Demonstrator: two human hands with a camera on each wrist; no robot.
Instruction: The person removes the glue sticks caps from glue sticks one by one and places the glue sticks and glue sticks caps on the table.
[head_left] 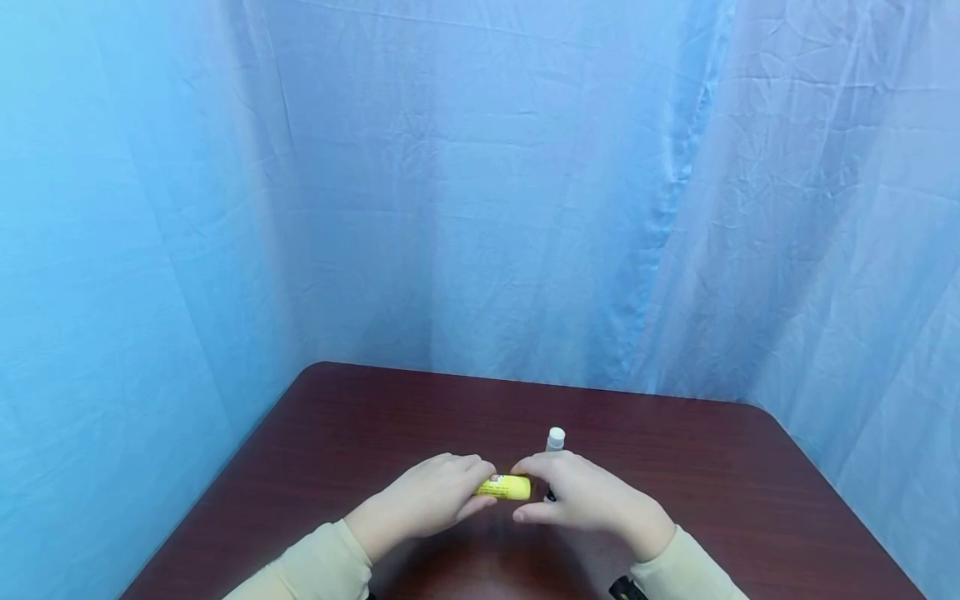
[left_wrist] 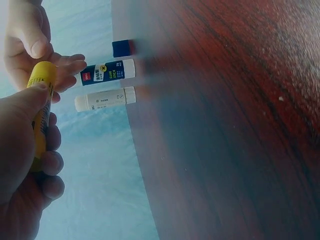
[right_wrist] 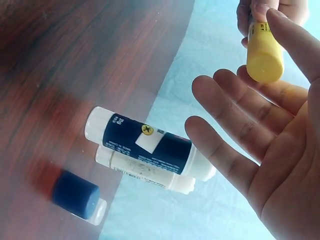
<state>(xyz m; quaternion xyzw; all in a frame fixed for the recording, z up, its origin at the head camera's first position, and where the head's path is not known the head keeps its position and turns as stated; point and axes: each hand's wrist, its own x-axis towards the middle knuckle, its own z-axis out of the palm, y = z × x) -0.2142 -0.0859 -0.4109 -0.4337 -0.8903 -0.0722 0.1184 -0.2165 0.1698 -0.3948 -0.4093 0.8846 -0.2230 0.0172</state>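
Observation:
A yellow glue stick (head_left: pixel 510 487) is gripped in my left hand (head_left: pixel 431 500), lying sideways with its yellow cap end toward the right. Around that end my right hand (head_left: pixel 588 496) is spread, thumb and fingers apart. In the right wrist view the yellow end overlaps the fingers, which are loosely extended rather than closed round it. Just below the right hand stand a dark blue glue stick (right_wrist: pixel 147 140) and a white glue stick (left_wrist: pixel 102 100), both upright and uncapped at the top. The head view shows only a white top (head_left: pixel 556 435) behind the right hand.
A dark blue cap (right_wrist: pixel 76 194) and a white cap (right_wrist: pixel 100 212) stand on the table near the two glue sticks. The dark red wooden table (head_left: pixel 420 408) has rounded far corners. Light blue curtains (head_left: pixel 487 208) hang round its back and sides.

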